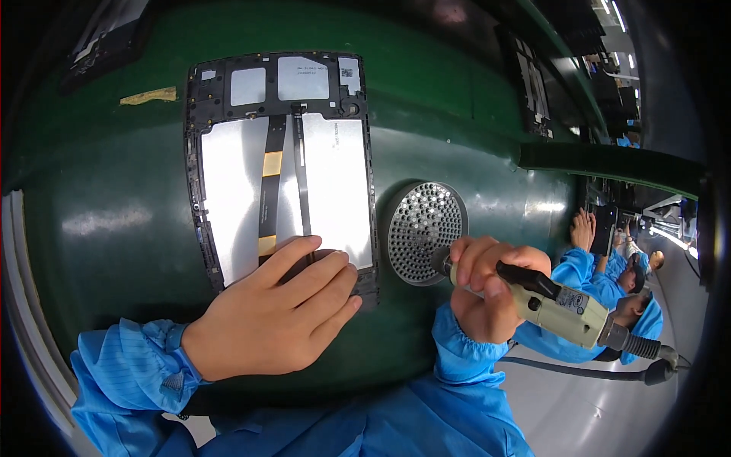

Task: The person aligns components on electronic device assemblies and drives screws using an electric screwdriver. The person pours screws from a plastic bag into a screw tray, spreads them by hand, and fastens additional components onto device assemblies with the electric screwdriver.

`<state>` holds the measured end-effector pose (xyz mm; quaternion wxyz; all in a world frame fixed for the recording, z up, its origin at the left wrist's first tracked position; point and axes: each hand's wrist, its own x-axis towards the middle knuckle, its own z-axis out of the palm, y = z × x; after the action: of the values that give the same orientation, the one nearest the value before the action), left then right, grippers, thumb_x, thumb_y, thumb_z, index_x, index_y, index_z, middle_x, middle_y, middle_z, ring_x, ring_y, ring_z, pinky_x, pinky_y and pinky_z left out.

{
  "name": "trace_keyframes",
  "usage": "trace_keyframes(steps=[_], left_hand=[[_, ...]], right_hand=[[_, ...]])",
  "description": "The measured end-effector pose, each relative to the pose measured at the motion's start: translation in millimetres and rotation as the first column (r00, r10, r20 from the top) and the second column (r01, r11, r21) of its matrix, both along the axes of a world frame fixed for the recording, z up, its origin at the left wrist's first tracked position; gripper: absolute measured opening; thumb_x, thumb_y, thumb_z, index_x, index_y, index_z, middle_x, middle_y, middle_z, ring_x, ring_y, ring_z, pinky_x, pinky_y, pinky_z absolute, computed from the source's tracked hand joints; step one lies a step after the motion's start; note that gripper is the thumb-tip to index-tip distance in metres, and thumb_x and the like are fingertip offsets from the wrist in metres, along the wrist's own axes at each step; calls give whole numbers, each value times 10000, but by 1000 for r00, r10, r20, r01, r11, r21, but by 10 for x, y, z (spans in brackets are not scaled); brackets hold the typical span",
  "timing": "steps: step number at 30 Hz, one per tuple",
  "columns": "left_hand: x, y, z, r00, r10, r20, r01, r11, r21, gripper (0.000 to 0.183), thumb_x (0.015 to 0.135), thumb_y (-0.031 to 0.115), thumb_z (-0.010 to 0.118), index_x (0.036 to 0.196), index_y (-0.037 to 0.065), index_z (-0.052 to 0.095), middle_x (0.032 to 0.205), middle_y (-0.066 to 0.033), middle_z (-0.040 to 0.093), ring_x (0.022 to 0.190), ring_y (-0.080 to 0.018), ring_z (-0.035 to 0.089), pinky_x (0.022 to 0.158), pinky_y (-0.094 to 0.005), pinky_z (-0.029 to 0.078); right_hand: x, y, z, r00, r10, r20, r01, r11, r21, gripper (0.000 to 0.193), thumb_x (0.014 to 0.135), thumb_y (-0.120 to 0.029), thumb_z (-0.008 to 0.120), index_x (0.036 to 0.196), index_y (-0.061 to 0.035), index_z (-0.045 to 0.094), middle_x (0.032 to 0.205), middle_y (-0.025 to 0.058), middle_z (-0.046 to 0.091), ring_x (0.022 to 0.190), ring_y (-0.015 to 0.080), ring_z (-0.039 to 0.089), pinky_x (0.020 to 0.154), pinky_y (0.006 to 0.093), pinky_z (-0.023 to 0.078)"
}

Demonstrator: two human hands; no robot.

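Steadying the lower end of an opened tablet assembly [343, 190], the left hand [274, 324] lay palm down with its fingers loosely spread over the metal back, gripping nothing; how hard they pressed could not be told. The assembly lay on the green bench [114, 175], just left of a round perforated tray [391, 232]. The right hand [487, 286] had its fingers closed around a pale electric screwdriver [563, 305], whose nose reached the tray's lower right edge; whether a screw sat on its bit was hidden. The likeliest trouble, as it seemed, lay with the ribbons: a wide dark ribbon [268, 206] with gold patches and a narrow dark ribbon [302, 183] both ran down towards the left fingers, so a sideways slide of that hand could have creased one or tugged it at its connector. Uneven pressure could have bowed the thin back or skewed the assembly on the smooth bench. At the tray, a knock from the screwdriver could have tipped it and scattered its contents, and a poorly seated screw could have dropped onto the assembly. The screwdriver's trailing cable [579, 369] might have dragged the tool off line if it snagged, and the loose right cuff [464, 346], close below the tray, might have caught its rim.
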<state>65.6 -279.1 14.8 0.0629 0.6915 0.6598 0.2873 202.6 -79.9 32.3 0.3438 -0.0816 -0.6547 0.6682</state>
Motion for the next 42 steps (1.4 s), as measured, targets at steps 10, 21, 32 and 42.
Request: trace_keyframes(steps=[10, 21, 32, 42], left_hand=[[99, 18, -31, 997, 49, -59, -48, 999, 18, 204, 790, 79, 665, 989, 69, 710, 1079, -135, 635, 1099, -286, 565, 1020, -472, 395], [109, 54, -54, 997, 74, 9, -75, 996, 49, 151, 786, 114, 682, 914, 48, 726, 1057, -132, 635, 1081, -271, 568, 1001, -467, 402], [107, 71, -91, 996, 87, 12, -87, 994, 69, 126, 792, 123, 686, 882, 48, 732, 1030, -128, 645, 1066, -267, 574, 983, -459, 420], [67, 64, -61, 998, 68, 5, -68, 997, 48, 126, 799, 127, 679, 885, 51, 731, 1038, -122, 644, 1073, -265, 571, 993, -457, 415]], right_hand=[[40, -151, 254, 995, -70, -65, 73, 996, 41, 362, 828, -113, 620, 1150, -80, 455, 641, 62, 517, 587, 187, 537, 625, 390, 463], [4, -420, 282, 988, 152, 3, -152, 983, 106, 315, 774, -15, 607, 1036, -41, 435, 611, 93, 521, 526, 220, 553, 542, 409, 492], [-7, -415, 230, 985, 150, 85, -159, 981, 111, 271, 824, -91, 580, 1061, -70, 450, 627, 54, 494, 531, 175, 509, 555, 365, 431], [-46, -380, 218, 974, 224, 40, -227, 966, 124, 356, 719, 43, 592, 1033, -20, 437, 624, 93, 520, 520, 212, 552, 561, 411, 507]])
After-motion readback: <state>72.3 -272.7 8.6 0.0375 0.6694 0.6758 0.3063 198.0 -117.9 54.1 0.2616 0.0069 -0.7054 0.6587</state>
